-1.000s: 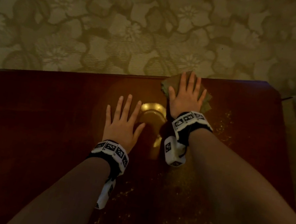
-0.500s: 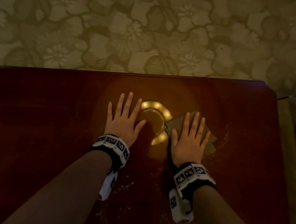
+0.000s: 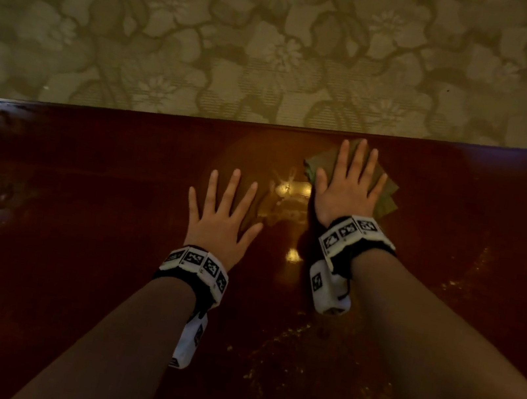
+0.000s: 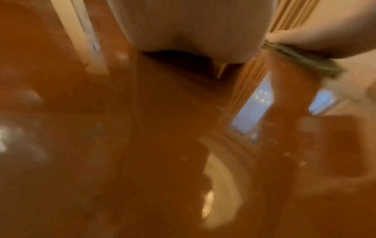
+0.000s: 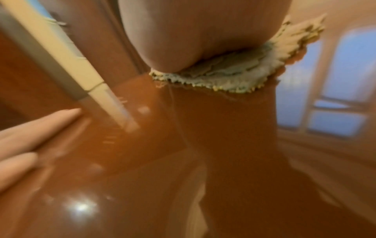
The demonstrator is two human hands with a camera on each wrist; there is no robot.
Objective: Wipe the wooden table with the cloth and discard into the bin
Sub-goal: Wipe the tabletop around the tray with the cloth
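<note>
A folded green cloth (image 3: 387,198) lies on the glossy dark wooden table (image 3: 81,205) near its far edge. My right hand (image 3: 349,185) presses flat on the cloth with straight, spread fingers. In the right wrist view the palm bears down on the cloth (image 5: 234,70), whose frayed edge carries yellow crumbs. My left hand (image 3: 223,217) rests flat on the bare wood to the left, fingers spread, holding nothing. In the left wrist view the cloth (image 4: 305,62) shows at the upper right. No bin is in view.
Yellow crumbs (image 3: 267,365) are scattered over the near right part of the table, with more at the right (image 3: 459,282). A lamp reflection (image 3: 291,190) glares between the hands. Patterned carpet (image 3: 279,46) lies beyond the far edge.
My right hand pushed the cloth from the middle of the table back out toward the far edge. The left hand stayed flat in place.
</note>
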